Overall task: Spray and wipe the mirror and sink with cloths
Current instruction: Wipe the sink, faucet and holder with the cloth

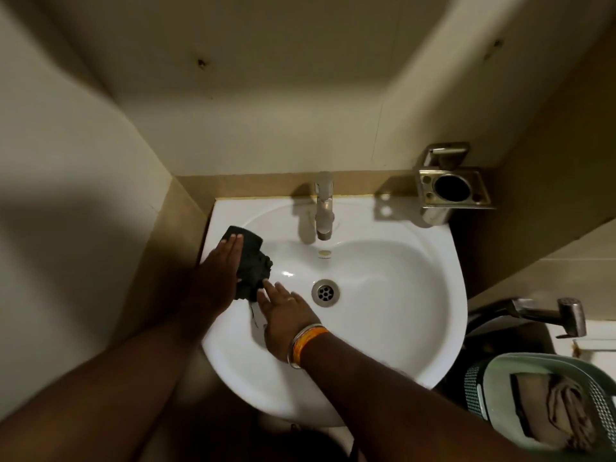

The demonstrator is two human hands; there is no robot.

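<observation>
Both hands flat on crumpled dark cloth (253, 265) at sink's (433, 261) left rim.
Left hand (221, 271) presses it, grip released; right hand (286, 315) fingers straight, touching its lower edge. Glossy white oval basin, round metal drain (325, 292) and chrome tap (324, 208) clear to the right. Small logo below tap unreadable.

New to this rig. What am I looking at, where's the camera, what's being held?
No machine here: a person works with two bare hands. The single picture comes from a camera on their head, looking down at a white sink with a tap and a drain. The left hand lies flat, fingers straight, on a dark cloth at the sink's left rim. The right hand, fingers straight, touches the cloth's lower edge. A metal holder hangs on the wall; a green basket sits lower right.
</observation>
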